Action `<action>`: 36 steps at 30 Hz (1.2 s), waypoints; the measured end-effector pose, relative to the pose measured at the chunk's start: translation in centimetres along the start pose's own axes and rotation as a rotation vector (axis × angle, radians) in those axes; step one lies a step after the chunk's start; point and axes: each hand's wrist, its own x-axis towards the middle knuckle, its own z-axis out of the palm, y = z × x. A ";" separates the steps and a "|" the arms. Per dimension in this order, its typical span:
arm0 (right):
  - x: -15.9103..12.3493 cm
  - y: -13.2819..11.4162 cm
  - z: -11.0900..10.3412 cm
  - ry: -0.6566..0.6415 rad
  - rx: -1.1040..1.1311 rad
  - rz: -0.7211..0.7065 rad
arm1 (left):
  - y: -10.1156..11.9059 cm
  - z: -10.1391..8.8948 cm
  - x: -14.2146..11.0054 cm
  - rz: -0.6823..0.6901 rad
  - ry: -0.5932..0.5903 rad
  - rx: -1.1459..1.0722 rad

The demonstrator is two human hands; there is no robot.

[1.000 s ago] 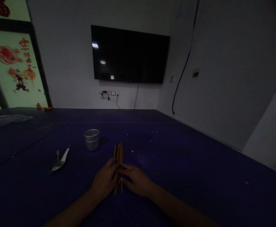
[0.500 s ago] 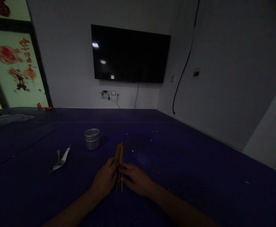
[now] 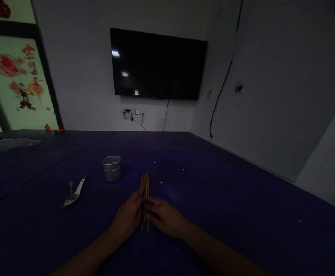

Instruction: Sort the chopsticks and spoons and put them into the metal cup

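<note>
A loose bundle of several wooden chopsticks (image 3: 146,186) lies on the dark blue tabletop (image 3: 213,184), pointing away from me. From the left, my left hand (image 3: 129,212) closes its fingers around the bundle's side. My right hand (image 3: 166,216) presses on it from the right, its fingers curled against the sticks. The chopsticks' near ends stick out between both hands; their middle is partly hidden by my fingers. Beyond my left hand stands a grey metal cup (image 3: 112,168), upright, with nothing showing above its rim.
A white spoon (image 3: 78,190) lies left of the cup with smaller utensils on it. White specks (image 3: 161,182) dot the tabletop. At the far left are a plastic sheet (image 3: 12,145) and small orange objects (image 3: 47,127). A television (image 3: 158,65) hangs on the back wall.
Both hands stay on the chopsticks with almost no movement. One stick end at the lower left no longer shows beside my left hand. The view has shifted very slightly.
</note>
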 end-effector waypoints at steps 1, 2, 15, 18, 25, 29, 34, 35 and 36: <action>0.0 0.0 0.0 -0.001 -0.006 0.004 | 0.0 0.0 0.0 0.012 0.006 -0.021; -0.1 0.0 0.0 -0.003 -0.011 0.004 | 0.0 0.0 0.0 0.028 0.013 -0.044; 0.0 -0.3 -0.3 -0.003 -0.039 -0.010 | -1.1 1.0 0.4 0.149 0.052 -0.168; -0.1 -0.4 -0.3 0.000 -0.038 -0.002 | -1.0 0.9 0.4 0.133 0.038 -0.145; -0.1 -0.4 -0.3 0.002 -0.041 0.000 | -0.9 0.8 0.4 0.128 0.015 -0.084; -0.1 -0.4 -0.2 0.009 -0.058 -0.003 | -0.8 0.7 0.3 0.125 -0.001 -0.057; -0.1 -0.5 -0.3 0.007 -0.077 0.004 | -0.9 0.7 0.3 0.127 -0.003 -0.012; -0.1 -0.5 -0.3 0.002 -0.079 0.003 | -0.9 0.7 0.3 0.127 -0.006 -0.002; -0.1 -0.5 -0.4 -0.003 -0.079 0.002 | -0.9 0.7 0.3 0.125 -0.009 0.006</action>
